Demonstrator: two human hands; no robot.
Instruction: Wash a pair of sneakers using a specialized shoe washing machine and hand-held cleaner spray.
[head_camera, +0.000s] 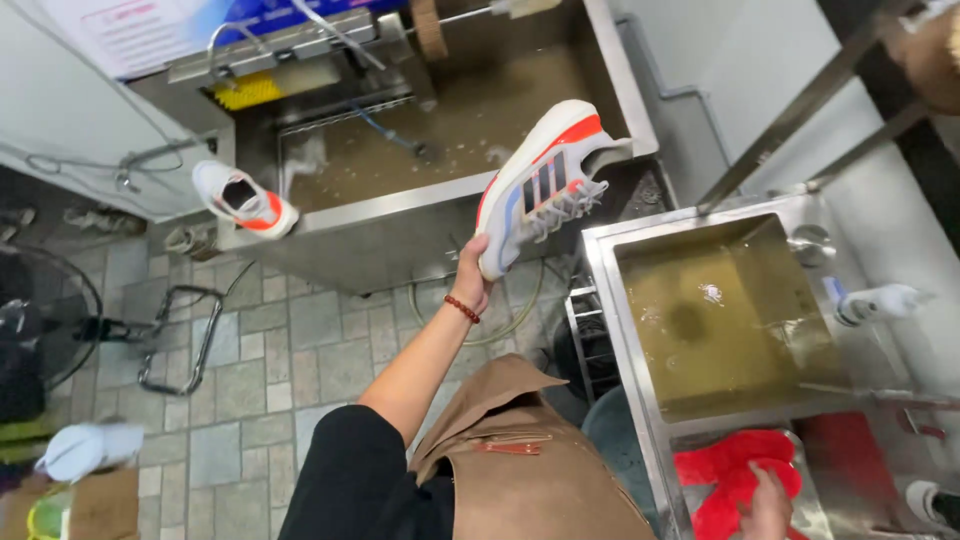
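My left hand (470, 275) is raised and grips the toe end of a white sneaker (545, 180) with orange and blue stripes, its loose laces hanging. The shoe is held in the air in front of a steel wash tank (400, 235) full of brown water. A red bead bracelet sits on that wrist. A matching sneaker (243, 199) rests on the tank's left corner. My right hand (768, 503) lies low at the bottom right on a red cloth (730, 470) spread on a steel counter. Whether its fingers grip the cloth is unclear.
A second steel sink (640, 330) of murky water stands to the right, with a white spray bottle (880, 302) beside it. A brush wheel (430, 25) hangs over the tank. A fan (45, 320), a metal frame (185, 340) and a cardboard box (100, 505) stand on the tiled floor.
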